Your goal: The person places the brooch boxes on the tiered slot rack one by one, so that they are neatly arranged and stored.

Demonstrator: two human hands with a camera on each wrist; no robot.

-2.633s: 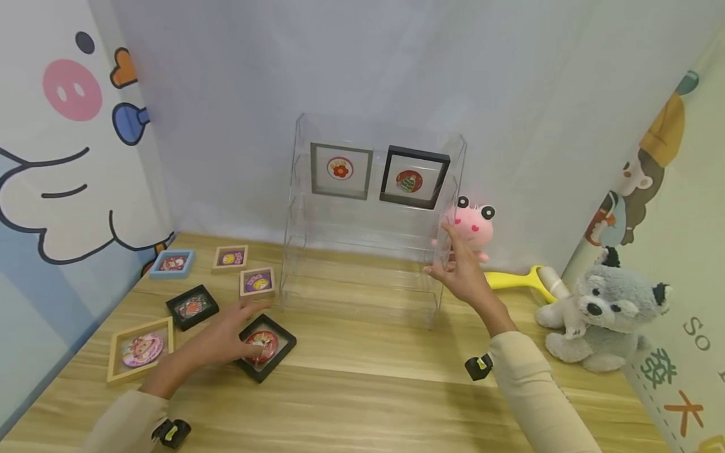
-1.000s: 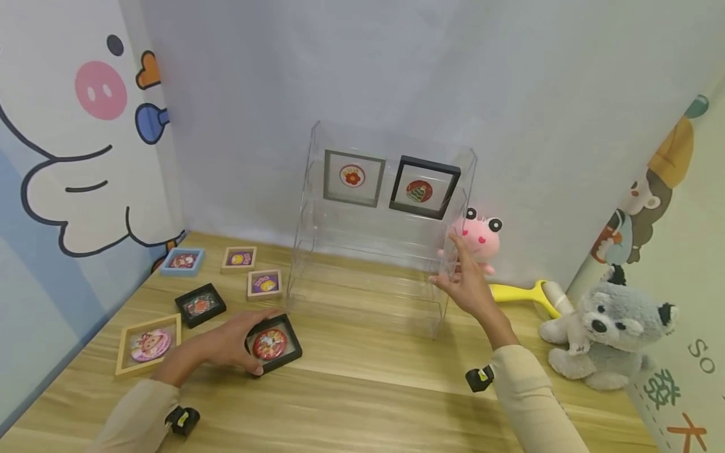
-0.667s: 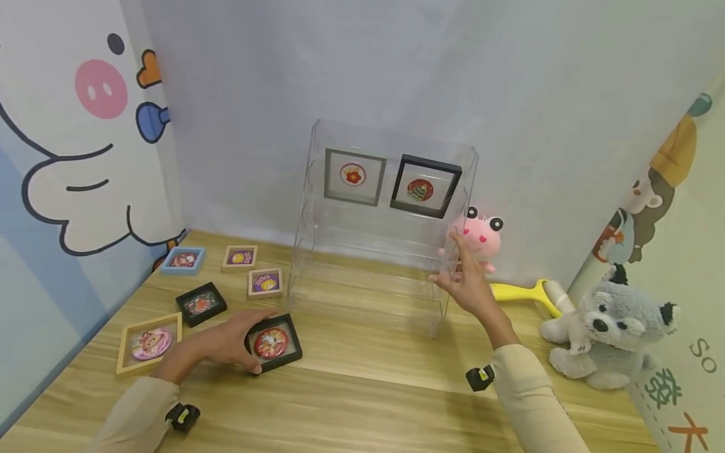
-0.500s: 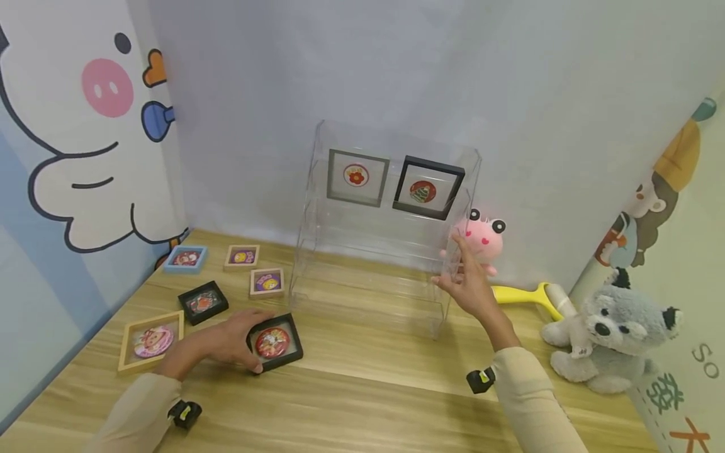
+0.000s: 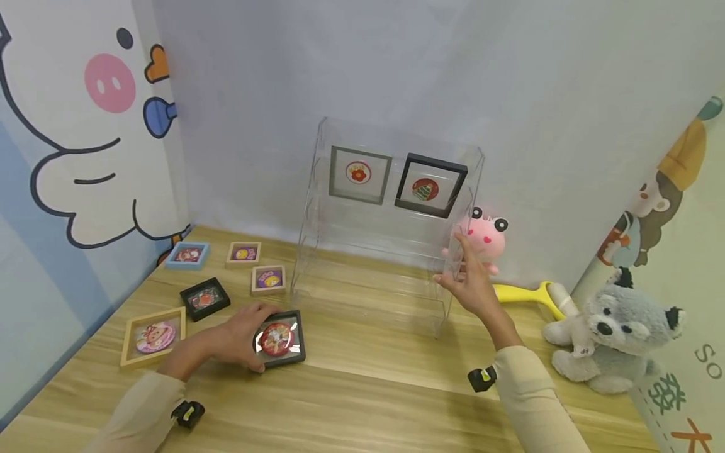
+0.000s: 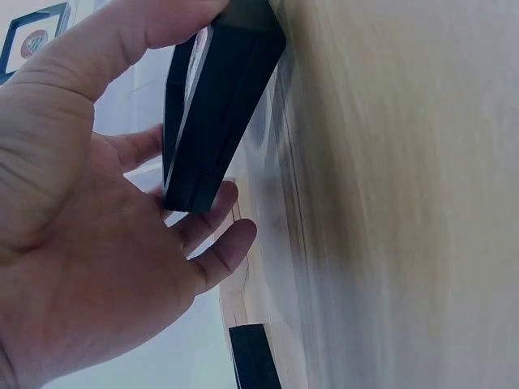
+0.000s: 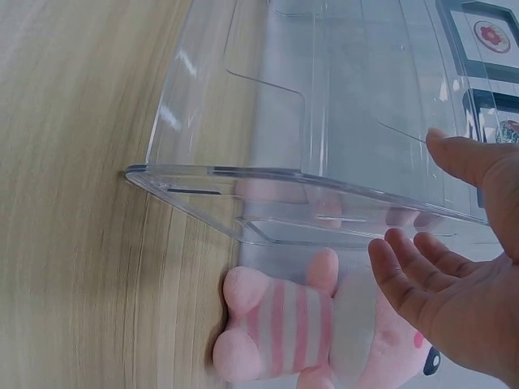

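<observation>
My left hand (image 5: 236, 340) grips a black square frame (image 5: 279, 340) with a round red badge inside, thumb on the near edge and fingers at the far edge. In the left wrist view this black frame (image 6: 219, 113) is seen edge-on, tilted close over the wooden table. My right hand (image 5: 469, 283) holds the right side panel of a clear tiered display stand (image 5: 368, 302); in the right wrist view the thumb is on one side of the panel and the fingers on the other. A grey frame (image 5: 360, 175) with a flower badge and a black frame (image 5: 432, 184) with a tree badge stand on its upper tier.
Left of the stand lie several small frames, among them a blue frame (image 5: 187, 255), a black frame (image 5: 205, 298) and a larger wooden frame (image 5: 153, 337). A pink plush (image 5: 484, 239), a yellow-handled roller (image 5: 523, 294) and a grey plush dog (image 5: 612, 333) sit at the right.
My left hand has come down from above the badge frame and taken hold of it; the frame has turned squarer and now catches glare. My right hand stays at the stand. The head view has shifted slightly.
</observation>
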